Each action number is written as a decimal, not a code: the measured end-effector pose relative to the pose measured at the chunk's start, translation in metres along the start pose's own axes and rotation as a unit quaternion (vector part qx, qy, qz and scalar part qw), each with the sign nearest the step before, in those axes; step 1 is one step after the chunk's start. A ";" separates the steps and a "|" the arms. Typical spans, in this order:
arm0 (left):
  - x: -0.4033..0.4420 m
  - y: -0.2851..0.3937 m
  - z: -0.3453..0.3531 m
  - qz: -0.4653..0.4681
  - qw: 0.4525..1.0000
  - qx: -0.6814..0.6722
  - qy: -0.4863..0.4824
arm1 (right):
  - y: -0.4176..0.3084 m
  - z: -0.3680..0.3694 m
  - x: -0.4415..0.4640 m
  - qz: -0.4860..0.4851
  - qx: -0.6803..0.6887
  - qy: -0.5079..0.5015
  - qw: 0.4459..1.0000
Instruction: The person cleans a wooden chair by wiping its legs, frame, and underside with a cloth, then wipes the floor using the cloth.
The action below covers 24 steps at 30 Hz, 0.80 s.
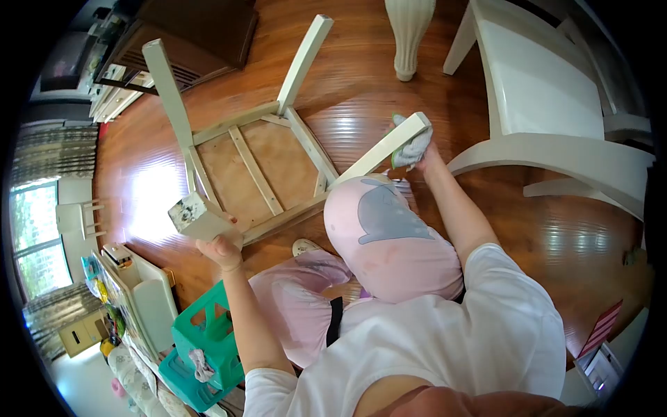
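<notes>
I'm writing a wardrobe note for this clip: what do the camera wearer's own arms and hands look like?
The left sleeve and right sleeve are short, plain white and loose, with no print visible. Both forearms are bare below them. The left hand and right hand wear no gloves; the right is partly hidden.

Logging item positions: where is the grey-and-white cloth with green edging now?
The cloth is right of centre in the head view, in the right hand, against the free end of a cream wooden leg of an upturned seat.
</notes>
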<state>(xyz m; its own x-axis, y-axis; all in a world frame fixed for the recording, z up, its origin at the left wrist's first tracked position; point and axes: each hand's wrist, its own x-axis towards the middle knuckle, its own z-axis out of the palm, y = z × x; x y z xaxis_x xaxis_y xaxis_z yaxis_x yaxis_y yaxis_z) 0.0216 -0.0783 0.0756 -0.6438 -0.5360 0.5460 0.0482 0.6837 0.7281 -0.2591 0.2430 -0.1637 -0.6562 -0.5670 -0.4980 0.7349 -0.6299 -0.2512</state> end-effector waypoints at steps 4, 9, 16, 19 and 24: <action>-0.006 -0.013 -0.008 -0.028 0.999 0.038 -0.014 | 0.042 -0.018 -0.003 -0.019 -0.226 0.138 0.964; -0.008 -0.022 -0.004 -0.036 0.998 0.033 0.031 | 0.040 -0.002 -0.035 -0.034 -0.540 0.159 0.826; 0.001 0.013 0.004 -0.037 0.997 0.060 0.041 | 0.004 0.015 -0.049 -0.105 -0.602 -0.005 0.791; 0.004 0.011 -0.002 -0.007 0.997 0.049 0.051 | -0.004 0.032 -0.057 -0.086 -0.549 -0.030 0.831; 0.003 0.009 -0.005 -0.014 0.998 0.048 0.028 | -0.007 0.037 -0.052 -0.045 -0.500 0.030 0.864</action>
<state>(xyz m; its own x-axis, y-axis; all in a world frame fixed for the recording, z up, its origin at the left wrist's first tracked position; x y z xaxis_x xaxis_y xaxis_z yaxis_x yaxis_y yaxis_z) 0.0241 -0.0765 0.0861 -0.5997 -0.5811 0.5501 -0.0440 0.7104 0.7024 -0.2362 0.2574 -0.1057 -0.7307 -0.4917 -0.4736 0.4814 0.1208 -0.8681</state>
